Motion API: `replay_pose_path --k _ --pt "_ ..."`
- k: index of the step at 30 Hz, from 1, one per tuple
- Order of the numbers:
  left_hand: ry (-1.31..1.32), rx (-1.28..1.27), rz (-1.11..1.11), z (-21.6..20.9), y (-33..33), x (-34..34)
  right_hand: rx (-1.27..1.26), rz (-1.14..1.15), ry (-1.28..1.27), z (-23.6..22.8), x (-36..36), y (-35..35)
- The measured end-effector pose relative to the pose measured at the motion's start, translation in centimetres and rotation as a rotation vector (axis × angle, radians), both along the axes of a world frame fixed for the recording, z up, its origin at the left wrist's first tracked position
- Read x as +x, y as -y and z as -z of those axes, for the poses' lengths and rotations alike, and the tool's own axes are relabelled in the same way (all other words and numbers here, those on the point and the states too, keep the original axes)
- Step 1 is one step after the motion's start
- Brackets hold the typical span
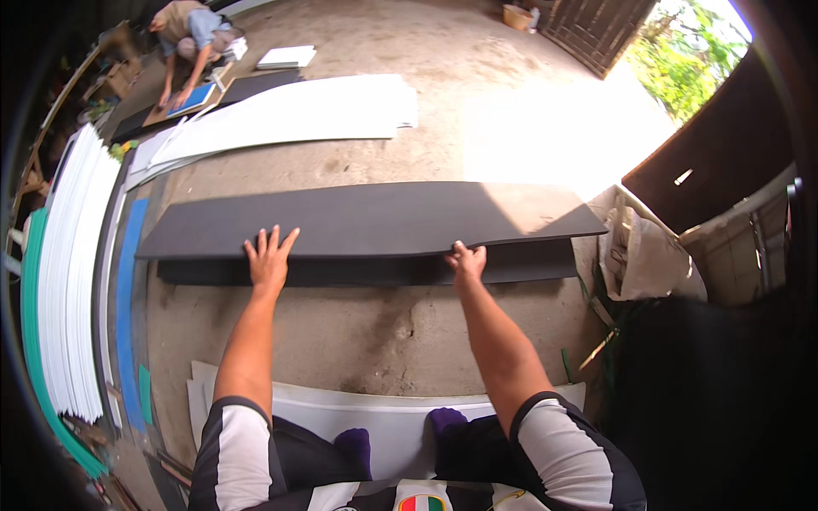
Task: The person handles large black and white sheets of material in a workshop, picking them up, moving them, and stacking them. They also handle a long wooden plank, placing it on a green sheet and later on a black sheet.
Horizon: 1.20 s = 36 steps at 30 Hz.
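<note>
Taking the upper black foam sheet as the dial's centre, with twelve pointing away from the person, long white sheets lie at eleven. Past them, between ten and eleven, a crouching co-worker has both hands at a blue panel. At nine stands a thick stack of white sheets with a green sheet along its outer side; a blue strip lies at eight to nine. A crumpled beige sack sits at three, close to the sheet's right end. A wooden door stands open at one, near a basket.

The stained concrete floor is sunlit toward one. At six, a pale sheet lies under the person's purple-socked feet.

The upper sheet rests over a lower black sheet, whose near edge shows beneath. Concrete runs along the near and far sides. The left hand, at seven, lies flat, fingers spread, grasping nothing; the right hand, at four, pinches the upper sheet's near edge.
</note>
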<state>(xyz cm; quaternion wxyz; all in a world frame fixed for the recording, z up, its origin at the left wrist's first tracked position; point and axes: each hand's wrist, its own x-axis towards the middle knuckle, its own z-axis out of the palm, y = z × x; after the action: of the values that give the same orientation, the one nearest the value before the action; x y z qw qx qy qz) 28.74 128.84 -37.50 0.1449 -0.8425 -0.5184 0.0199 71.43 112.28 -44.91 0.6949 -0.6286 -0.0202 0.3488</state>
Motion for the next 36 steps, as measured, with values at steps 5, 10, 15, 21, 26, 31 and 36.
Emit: replay_pose_path --k 5,10,15,21,26,31,36 --pt "0.043 -0.18 -0.104 3.6 4.6 -1.4 0.05 0.067 -0.141 2.4 -2.4 2.8" --pt "0.076 -0.171 -0.156 2.8 5.4 -3.3 0.135 0.049 -0.175 2.4 -4.9 3.9" --pt "0.067 -0.152 -0.174 2.0 5.1 -5.2 0.116 0.038 -0.264 4.5 -7.2 5.9" --pt "0.044 -0.283 -0.41 3.8 4.7 -5.1 0.019 -0.033 -0.386 4.4 -8.2 6.7" --pt "0.078 -0.209 -0.413 4.1 3.3 -5.9 0.036 -0.032 -0.371 3.1 -9.2 5.1" --pt "0.081 -0.216 -0.562 5.2 2.6 -7.1 -0.011 -0.108 -0.437 2.2 -10.8 3.8" --pt "-0.089 -0.262 -0.439 6.2 3.9 -8.2 -0.01 -0.123 -0.43 3.5 -11.6 4.2"
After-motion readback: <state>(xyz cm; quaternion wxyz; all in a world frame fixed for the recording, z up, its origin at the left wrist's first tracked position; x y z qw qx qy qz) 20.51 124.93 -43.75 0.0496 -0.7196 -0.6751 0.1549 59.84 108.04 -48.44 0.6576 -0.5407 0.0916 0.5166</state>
